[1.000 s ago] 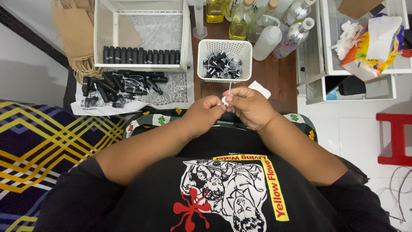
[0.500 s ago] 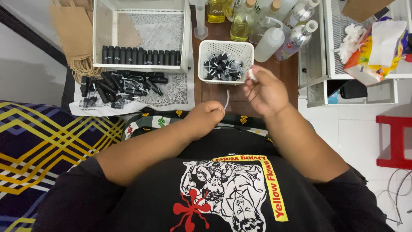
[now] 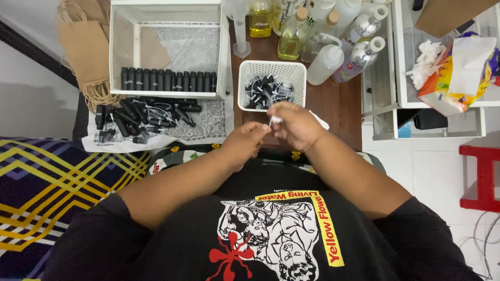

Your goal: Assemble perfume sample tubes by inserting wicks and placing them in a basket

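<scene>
Both my hands meet above my lap at the near edge of the brown table point(image 3: 338, 104). My right hand point(image 3: 294, 125) pinches a small white sprayer piece point(image 3: 275, 120) between thumb and fingers, just below the white basket point(image 3: 249, 70) of black sprayer caps point(image 3: 268, 91). Close to its left, my left hand point(image 3: 244, 141) has its fingers curled toward the white piece. What lies inside that hand is hidden.
A white wire crate point(image 3: 119, 52) holds a row of black bottles point(image 3: 166, 80). Loose black bottles point(image 3: 140, 115) lie on a patterned cloth point(image 3: 208, 122) in front of it. Glass and plastic bottles point(image 3: 325, 62) stand behind the basket. A white shelf point(image 3: 383, 114), tissue pack point(image 3: 458, 67) and red stool point(image 3: 482, 177) are at the right.
My right hand, which had reached up to the basket's right rim, has come back down and left to meet my left hand, now carrying a small white piece.
</scene>
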